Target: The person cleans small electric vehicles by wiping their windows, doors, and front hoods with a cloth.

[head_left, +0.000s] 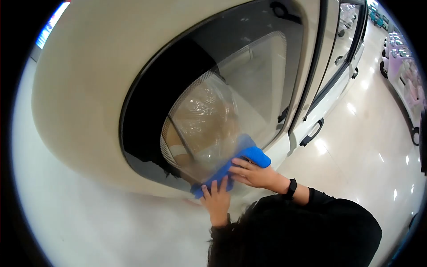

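A bunched blue cloth (257, 155) lies against the lower edge of a car's side window (258, 84). On the cloth's right part is my right hand (253, 174), its fingers curled over the fabric; a dark band circles that wrist. My left hand (216, 202) rests on the cloth's lower left end with fingers spread and pressed flat. The glass has a dark tinted border with a dotted edge. Through it, clear crinkled plastic (200, 109) shows inside the car. The palms' undersides are hidden.
Cream bodywork (84, 98) curves around the window on the left. A door handle (312, 132) juts out farther right. Along the right edge stand several small pink and white wheeled vehicles (402, 66) on a shiny floor (351, 147). A lit screen (52, 26) is at the upper left.
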Available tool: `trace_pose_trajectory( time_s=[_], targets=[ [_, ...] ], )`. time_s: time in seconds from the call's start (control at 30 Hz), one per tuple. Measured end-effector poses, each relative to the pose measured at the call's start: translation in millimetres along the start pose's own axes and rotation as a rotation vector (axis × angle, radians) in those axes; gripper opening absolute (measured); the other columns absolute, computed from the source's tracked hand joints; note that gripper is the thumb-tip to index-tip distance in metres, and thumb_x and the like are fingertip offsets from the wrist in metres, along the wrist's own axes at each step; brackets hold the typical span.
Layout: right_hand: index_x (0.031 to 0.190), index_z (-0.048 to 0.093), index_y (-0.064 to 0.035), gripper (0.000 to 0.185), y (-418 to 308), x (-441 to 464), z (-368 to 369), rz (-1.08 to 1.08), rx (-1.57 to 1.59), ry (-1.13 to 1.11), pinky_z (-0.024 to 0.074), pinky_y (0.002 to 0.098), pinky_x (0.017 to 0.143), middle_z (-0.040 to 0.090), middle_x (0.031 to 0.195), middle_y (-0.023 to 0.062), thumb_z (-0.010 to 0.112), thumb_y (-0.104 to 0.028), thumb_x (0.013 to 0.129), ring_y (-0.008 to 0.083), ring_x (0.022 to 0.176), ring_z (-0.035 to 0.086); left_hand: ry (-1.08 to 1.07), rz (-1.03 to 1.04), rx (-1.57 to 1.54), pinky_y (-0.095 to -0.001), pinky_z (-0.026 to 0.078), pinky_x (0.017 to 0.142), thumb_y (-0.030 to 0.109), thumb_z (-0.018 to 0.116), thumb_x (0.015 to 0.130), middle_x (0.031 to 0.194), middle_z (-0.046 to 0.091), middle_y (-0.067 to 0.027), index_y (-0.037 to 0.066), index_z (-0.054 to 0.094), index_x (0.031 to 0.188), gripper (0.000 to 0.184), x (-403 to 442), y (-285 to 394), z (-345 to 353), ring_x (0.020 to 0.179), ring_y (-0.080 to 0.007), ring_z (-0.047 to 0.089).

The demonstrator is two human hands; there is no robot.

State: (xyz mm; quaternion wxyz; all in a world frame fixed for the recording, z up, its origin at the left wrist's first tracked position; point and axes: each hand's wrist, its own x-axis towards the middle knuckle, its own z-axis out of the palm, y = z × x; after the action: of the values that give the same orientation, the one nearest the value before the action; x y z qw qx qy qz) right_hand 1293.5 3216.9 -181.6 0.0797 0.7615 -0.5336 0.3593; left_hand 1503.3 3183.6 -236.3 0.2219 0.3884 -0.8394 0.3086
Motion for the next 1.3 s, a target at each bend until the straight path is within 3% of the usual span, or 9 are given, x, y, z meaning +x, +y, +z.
trace_pose_trajectory(
  time_s=[0.13, 0.2, 0.4, 0.6, 0.83, 0.97, 1.1, 1.27, 1.3],
  targets=[
    [0.137, 0.05, -0.0249, 0.051, 8.8, 65.8, -66.9, -0.094, 0.134, 0.195, 0.035, 0.0414, 0.109, 0.04, 0.149, 0.0012, 0.062, -0.034, 0.089, 0.0256, 0.133, 0.041, 0.157, -0.083, 0.042, -0.0624, 0.024, 0.104, 0.024, 0.052, 0.086, 0.156, 0.023, -0.016, 0.028, 0.055, 0.134, 0.048, 81.8, -5.6, -48.4, 0.137, -0.0539, 0.02],
    [0.124, 0.062, -0.0225, 0.044, 12.0, 101.3, -112.2, -0.129, -0.026, 0.231, 0.0326, 0.0489, 0.109, 0.045, 0.143, 0.0109, 0.07, -0.037, 0.083, 0.0399, 0.131, 0.041, 0.3, -0.155, -0.002, -0.0651, 0.018, 0.106, 0.029, 0.049, 0.09, 0.155, 0.024, -0.0205, 0.022, 0.054, 0.135, 0.046, 140.9, 0.5, -77.7, 0.137, -0.0556, 0.02],
    [0.139, 0.048, -0.0252, 0.05, 43.1, 117.2, -145.2, -0.108, -0.003, 0.465, 0.0279, 0.0474, 0.114, 0.032, 0.154, 0.0074, 0.059, -0.031, 0.091, 0.0347, 0.139, 0.032, 0.432, -0.232, -0.039, -0.0658, 0.014, 0.107, 0.03, 0.047, 0.092, 0.154, 0.023, -0.0237, 0.018, 0.052, 0.137, 0.047, 209.0, 41.7, -89.5, 0.138, -0.0553, 0.019],
    [0.126, 0.057, -0.0155, 0.043, 62.9, 10.3, -72.9, 0.265, -0.041, 0.192, 0.0378, 0.0505, 0.102, 0.045, 0.139, 0.0181, 0.066, -0.027, 0.085, 0.0449, 0.124, 0.044, 0.077, -0.109, -0.067, -0.0563, 0.035, 0.09, 0.022, 0.061, 0.078, 0.151, 0.031, -0.0061, 0.038, 0.056, 0.13, 0.055, 118.6, 88.9, -19.9, 0.137, -0.0464, 0.027],
    [0.128, 0.057, -0.0171, 0.044, 60.8, -45.9, -30.8, 0.21, 0.007, -0.047, 0.0411, 0.047, 0.099, 0.05, 0.133, 0.0159, 0.066, -0.026, 0.086, 0.0409, 0.119, 0.049, -0.27, -0.081, 0.036, -0.0503, 0.037, 0.083, 0.024, 0.064, 0.074, 0.141, 0.042, 0.0038, 0.046, 0.058, 0.124, 0.055, 35.5, 75.9, -2.9, 0.132, -0.0323, 0.035],
    [0.131, 0.056, -0.02, 0.047, 34.1, 13.8, -58.3, 0.026, 0.043, 0.047, 0.0421, 0.0446, 0.099, 0.05, 0.136, 0.011, 0.067, -0.027, 0.086, 0.0377, 0.119, 0.05, 0.034, -0.154, 0.089, -0.0569, 0.033, 0.093, 0.024, 0.061, 0.076, 0.143, 0.041, -0.0059, 0.046, 0.061, 0.118, 0.047, 47.6, 28.7, -21.4, 0.134, -0.0418, 0.032],
    [0.131, 0.057, -0.0204, 0.046, -21.1, 98.0, -87.8, -0.122, 0.15, 0.238, 0.0375, 0.0434, 0.105, 0.046, 0.142, 0.0076, 0.066, -0.024, 0.086, 0.0349, 0.127, 0.045, 0.241, -0.275, 0.11, -0.0669, 0.009, 0.108, 0.036, 0.053, 0.092, 0.153, 0.017, -0.0306, 0.033, 0.05, 0.135, 0.044, 84.0, -24.0, -58.7, 0.141, -0.0522, 0.014],
    [0.127, 0.059, -0.0108, 0.041, -73.6, 137.6, -65.6, -0.217, 0.099, 0.413, 0.0291, 0.0466, 0.112, 0.046, 0.143, 0.0068, 0.061, -0.02, 0.088, 0.0298, 0.135, 0.039, 0.441, -0.399, -0.188, -0.0699, 0.008, 0.108, 0.031, 0.053, 0.092, 0.15, 0.018, -0.0351, 0.03, 0.04, 0.141, 0.051, 88.7, -43.8, -65.4, 0.139, -0.0552, 0.014],
    [0.123, 0.061, -0.015, 0.041, -76.2, 130.5, -52.3, -0.221, 0.015, 0.366, 0.0312, 0.0508, 0.109, 0.043, 0.143, 0.0134, 0.066, -0.021, 0.082, 0.0378, 0.131, 0.039, 0.451, -0.454, -0.245, -0.0702, 0.011, 0.107, 0.028, 0.055, 0.091, 0.15, 0.018, -0.0358, 0.027, 0.041, 0.14, 0.051, 80.8, -36.7, -54.5, 0.137, -0.0573, 0.015]
  ],
)
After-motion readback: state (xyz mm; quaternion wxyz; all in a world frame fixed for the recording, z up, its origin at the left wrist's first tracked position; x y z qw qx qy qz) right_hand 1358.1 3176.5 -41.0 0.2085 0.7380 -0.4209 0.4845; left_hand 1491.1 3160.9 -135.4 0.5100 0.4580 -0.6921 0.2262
